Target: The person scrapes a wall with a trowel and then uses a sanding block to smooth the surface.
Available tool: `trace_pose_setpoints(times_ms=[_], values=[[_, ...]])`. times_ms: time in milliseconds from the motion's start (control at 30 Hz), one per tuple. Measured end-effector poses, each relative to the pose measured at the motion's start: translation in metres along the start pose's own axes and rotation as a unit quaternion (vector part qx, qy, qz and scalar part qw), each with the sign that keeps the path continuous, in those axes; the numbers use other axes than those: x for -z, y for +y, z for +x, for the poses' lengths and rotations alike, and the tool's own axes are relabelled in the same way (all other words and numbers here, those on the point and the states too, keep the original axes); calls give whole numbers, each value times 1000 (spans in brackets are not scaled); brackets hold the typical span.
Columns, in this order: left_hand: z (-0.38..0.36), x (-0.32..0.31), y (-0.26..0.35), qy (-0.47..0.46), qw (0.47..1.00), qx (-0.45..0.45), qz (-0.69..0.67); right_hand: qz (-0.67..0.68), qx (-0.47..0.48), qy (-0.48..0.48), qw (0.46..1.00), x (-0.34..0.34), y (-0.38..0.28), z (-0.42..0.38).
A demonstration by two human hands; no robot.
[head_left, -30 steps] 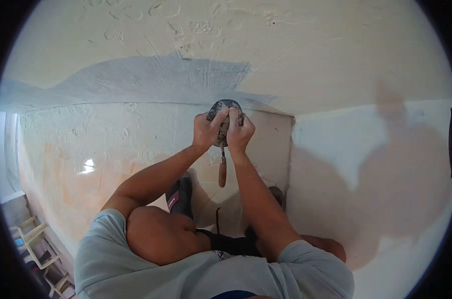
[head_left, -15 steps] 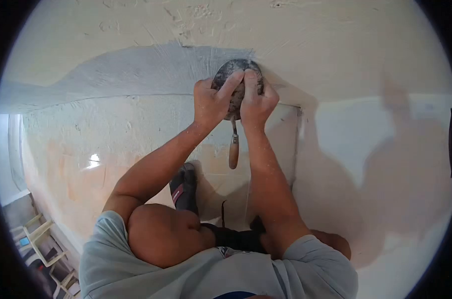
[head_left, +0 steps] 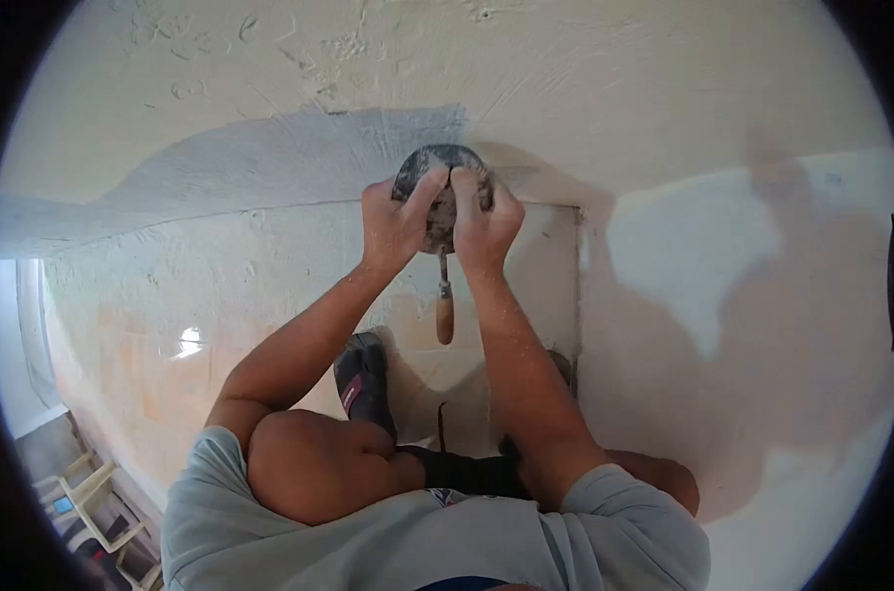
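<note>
My left hand [head_left: 397,227] and my right hand [head_left: 486,222] grip opposite sides of a trowel [head_left: 439,236] with a broad, rounded, dark blade smeared with pale plaster. Both thumbs lie side by side on top of the blade, and the other fingers curl behind it, mostly hidden. From the blade's near end, a thin metal shank leads to a wooden handle [head_left: 445,320] that points back toward me, untouched. The far edge of the blade overlaps the lower border of a smooth grey plastered band [head_left: 289,148] on the rough cream wall [head_left: 565,79].
Below the grey band runs a seam where the wall meets the pale, stained floor [head_left: 200,286]. A dark shoe [head_left: 363,379] rests under my left forearm. A wooden frame or ladder [head_left: 92,492] stands at lower left. Shadows fall across the right side.
Both hands and the trowel have shifted slightly left and down in view, still in the same grip. The camera view has tilted a little as well.
</note>
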State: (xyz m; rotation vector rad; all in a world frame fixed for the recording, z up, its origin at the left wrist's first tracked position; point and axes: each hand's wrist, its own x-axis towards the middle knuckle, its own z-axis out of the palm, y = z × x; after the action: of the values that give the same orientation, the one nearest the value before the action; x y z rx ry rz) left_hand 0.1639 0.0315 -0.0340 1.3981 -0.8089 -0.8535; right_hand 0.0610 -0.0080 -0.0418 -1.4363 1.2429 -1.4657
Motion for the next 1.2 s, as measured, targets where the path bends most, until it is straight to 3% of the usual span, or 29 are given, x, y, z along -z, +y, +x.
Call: trace_pose_setpoints(times_ms=[67, 167, 267, 400, 467, 567, 600, 700, 800, 933, 1067, 1200], values=[[-8, 7, -26, -28, 997, 51, 40, -32, -48, -41, 997, 10, 20, -17], [-34, 12, -69, -10, 990, 133, -54, -15, -95, -82, 992, 23, 45, -54], [-56, 22, -91, 32, 953, 274, -126, -26, -126, -145, 981, 33, 73, -83], [-63, 28, -103, 81, 918, 339, -187, -18, -177, -209, 962, 42, 75, -87], [-66, 35, -112, 54, 887, 361, -283, -20, -208, -245, 947, 46, 72, -88], [-65, 31, -116, 21, 868, 325, -376, 65, -264, -242, 932, 43, 70, -87], [-64, 36, -112, -6, 868, 342, -360, 58, -291, -246, 923, 45, 83, -87], [-64, 46, -106, -75, 931, 267, -235, 21, -272, -227, 935, 45, 79, -82], [-63, 50, -100, -91, 956, 239, -145, 108, -271, -223, 930, 43, 73, -80], [-65, 50, -96, -86, 958, 207, -177, 209, -320, -197, 903, 42, 80, -93], [-57, 49, -94, -83, 954, 229, -172, 207, -376, -198, 881, 38, 64, -90], [-56, 52, -88, -70, 954, 256, -142, 106, -362, -203, 903, 39, 73, -90]])
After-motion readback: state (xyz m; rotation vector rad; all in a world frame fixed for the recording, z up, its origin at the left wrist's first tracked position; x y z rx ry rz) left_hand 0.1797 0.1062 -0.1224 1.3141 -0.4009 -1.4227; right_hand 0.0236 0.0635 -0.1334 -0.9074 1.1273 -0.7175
